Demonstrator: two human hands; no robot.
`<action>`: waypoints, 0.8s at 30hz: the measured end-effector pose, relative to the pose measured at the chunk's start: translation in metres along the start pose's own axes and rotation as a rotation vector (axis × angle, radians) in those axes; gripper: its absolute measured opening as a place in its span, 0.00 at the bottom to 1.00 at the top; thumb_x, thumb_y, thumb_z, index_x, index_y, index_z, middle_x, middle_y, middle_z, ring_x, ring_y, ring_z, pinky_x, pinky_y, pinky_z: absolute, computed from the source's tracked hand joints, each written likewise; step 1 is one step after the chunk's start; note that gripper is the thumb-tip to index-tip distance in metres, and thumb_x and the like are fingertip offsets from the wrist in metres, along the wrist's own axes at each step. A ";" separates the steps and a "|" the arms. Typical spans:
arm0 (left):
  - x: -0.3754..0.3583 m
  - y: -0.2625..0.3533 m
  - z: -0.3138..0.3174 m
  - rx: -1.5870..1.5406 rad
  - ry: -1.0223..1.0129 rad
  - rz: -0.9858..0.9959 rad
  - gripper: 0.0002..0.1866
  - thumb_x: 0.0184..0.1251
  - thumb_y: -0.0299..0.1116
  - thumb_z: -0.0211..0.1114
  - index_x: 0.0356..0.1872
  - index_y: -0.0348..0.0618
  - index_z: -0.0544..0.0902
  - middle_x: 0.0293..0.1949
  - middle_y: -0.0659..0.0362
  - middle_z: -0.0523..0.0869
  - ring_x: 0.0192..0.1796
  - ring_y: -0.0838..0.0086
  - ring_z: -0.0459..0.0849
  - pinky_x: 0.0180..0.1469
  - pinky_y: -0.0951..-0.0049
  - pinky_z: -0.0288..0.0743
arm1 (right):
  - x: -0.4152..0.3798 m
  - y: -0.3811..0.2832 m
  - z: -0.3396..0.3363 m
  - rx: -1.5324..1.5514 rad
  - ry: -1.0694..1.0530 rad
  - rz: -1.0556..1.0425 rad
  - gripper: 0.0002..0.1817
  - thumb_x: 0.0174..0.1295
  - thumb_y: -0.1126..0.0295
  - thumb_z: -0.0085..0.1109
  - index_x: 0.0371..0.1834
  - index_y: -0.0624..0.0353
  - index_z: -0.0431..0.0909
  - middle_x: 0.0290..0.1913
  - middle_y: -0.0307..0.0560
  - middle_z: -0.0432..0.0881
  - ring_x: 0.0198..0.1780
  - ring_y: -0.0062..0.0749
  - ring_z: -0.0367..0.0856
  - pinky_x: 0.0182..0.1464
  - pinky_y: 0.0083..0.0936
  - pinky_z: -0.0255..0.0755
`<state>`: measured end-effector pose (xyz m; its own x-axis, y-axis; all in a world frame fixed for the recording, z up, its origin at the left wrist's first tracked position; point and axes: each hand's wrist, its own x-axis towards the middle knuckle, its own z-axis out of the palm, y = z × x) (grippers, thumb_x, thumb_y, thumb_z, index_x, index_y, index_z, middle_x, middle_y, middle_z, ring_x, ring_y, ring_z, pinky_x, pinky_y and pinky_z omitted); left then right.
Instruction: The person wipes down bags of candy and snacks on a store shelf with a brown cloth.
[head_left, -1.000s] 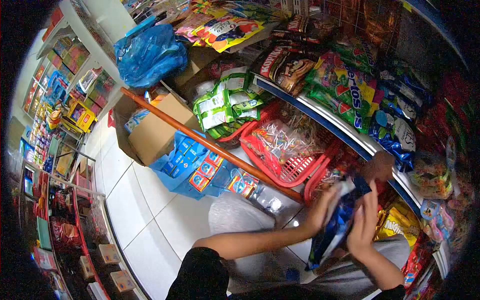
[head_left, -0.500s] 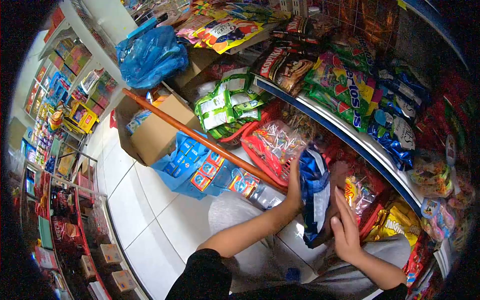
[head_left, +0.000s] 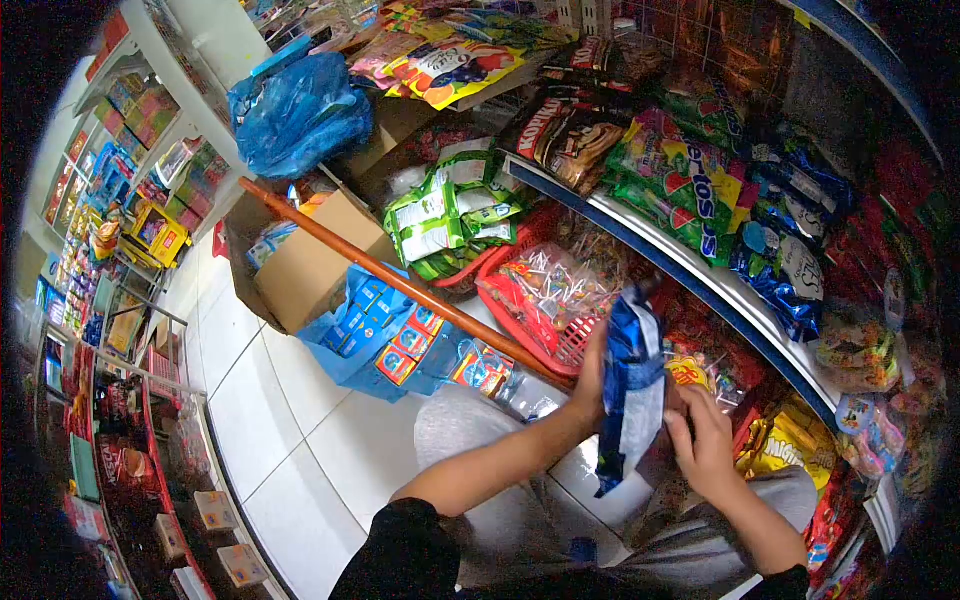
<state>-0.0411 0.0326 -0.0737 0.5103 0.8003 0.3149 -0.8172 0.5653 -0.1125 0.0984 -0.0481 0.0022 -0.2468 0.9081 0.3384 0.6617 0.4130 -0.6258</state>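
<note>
A shiny blue snack bag (head_left: 632, 390) with a pale panel stands upright in front of my lap. My left hand (head_left: 588, 385) is closed on its left side, its fingers partly hidden behind the foil. On the other side, my right hand (head_left: 708, 445) has its fingers bent and thumb apart, with the fingertips right at the bag's right edge. Something brown shows between those fingertips and the blue foil. Just beyond the bag, a red basket (head_left: 572, 343) holds wrapped lollipops (head_left: 550, 280).
A shelf edge (head_left: 690, 260) with candy bags (head_left: 690, 185) runs along the right. An orange-brown pole (head_left: 400, 285) slants across a cardboard box (head_left: 325, 265) and a blue plastic bag of small boxes (head_left: 345, 345). Yellow packets (head_left: 790, 445) lie beside my right knee.
The blue bag has turned and tilted slightly, showing more of its pale panel. My right hand has moved up a little, and its once-straight fingers have bent toward the bag's edge.
</note>
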 end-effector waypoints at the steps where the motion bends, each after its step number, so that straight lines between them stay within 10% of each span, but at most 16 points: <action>1: -0.002 0.002 0.000 0.183 0.397 0.080 0.32 0.62 0.52 0.37 0.61 0.40 0.54 0.63 0.52 0.55 0.65 0.66 0.53 0.67 0.70 0.43 | 0.000 -0.002 -0.002 -0.050 0.006 -0.109 0.15 0.49 0.71 0.56 0.40 0.65 0.71 0.38 0.55 0.74 0.38 0.47 0.74 0.39 0.31 0.69; 2: -0.001 0.006 -0.033 0.423 0.463 0.034 0.31 0.58 0.63 0.35 0.42 0.48 0.74 0.31 0.57 0.80 0.34 0.68 0.79 0.40 0.68 0.74 | 0.001 -0.004 -0.005 -0.101 0.012 -0.218 0.16 0.48 0.70 0.58 0.40 0.64 0.71 0.37 0.54 0.75 0.37 0.46 0.75 0.37 0.31 0.69; 3: 0.001 0.006 -0.059 0.391 0.579 -0.006 0.31 0.59 0.63 0.35 0.43 0.47 0.73 0.29 0.57 0.80 0.33 0.67 0.79 0.39 0.66 0.74 | 0.002 -0.006 -0.007 -0.152 0.019 -0.326 0.16 0.46 0.69 0.59 0.39 0.63 0.71 0.36 0.53 0.75 0.35 0.44 0.75 0.35 0.30 0.70; 24: -0.042 -0.022 -0.070 0.278 0.535 -0.068 0.30 0.60 0.62 0.36 0.44 0.47 0.72 0.30 0.57 0.79 0.34 0.69 0.79 0.40 0.68 0.74 | -0.010 -0.004 -0.009 -0.126 0.083 -0.498 0.12 0.34 0.66 0.63 0.20 0.58 0.72 0.18 0.42 0.69 0.17 0.31 0.68 0.18 0.23 0.61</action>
<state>-0.0264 0.0005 -0.1503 0.5688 0.7946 -0.2126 -0.7808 0.6028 0.1643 0.1041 -0.0595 0.0076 -0.4998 0.5932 0.6311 0.5600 0.7772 -0.2870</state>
